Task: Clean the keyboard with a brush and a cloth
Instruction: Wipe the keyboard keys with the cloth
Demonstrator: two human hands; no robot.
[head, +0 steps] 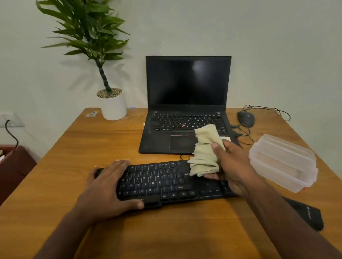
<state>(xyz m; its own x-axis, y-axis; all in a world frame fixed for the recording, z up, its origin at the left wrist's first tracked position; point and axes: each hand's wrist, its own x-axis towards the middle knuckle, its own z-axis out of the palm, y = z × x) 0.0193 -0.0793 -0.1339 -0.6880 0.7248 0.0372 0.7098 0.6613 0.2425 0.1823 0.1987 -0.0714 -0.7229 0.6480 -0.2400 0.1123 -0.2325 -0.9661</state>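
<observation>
Black keyboard (171, 180) keys lettered; right hand (233, 165) grips cloth (205, 151).

Right hand (233, 165) grips a cloth (205, 153) over the keyboard (167, 180); left hand (106, 188) rests flat on it.

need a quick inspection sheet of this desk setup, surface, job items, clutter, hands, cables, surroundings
surface: wooden table, small sticker at far left corner.
job's things: black keyboard lies near front edge; crumpled cloth held above its right end; brush: nothing seen.
clutter: open laptop, screen dark; mouse; clear plastic containers; black case; potted plant.
hands: left hand rests flat on the keyboard's left part; right hand grips the cloth.
cables: mouse cable loops at right; black cord hangs from wall socket.
surroundings: pale wall; dark red cabinet at left.
</observation>
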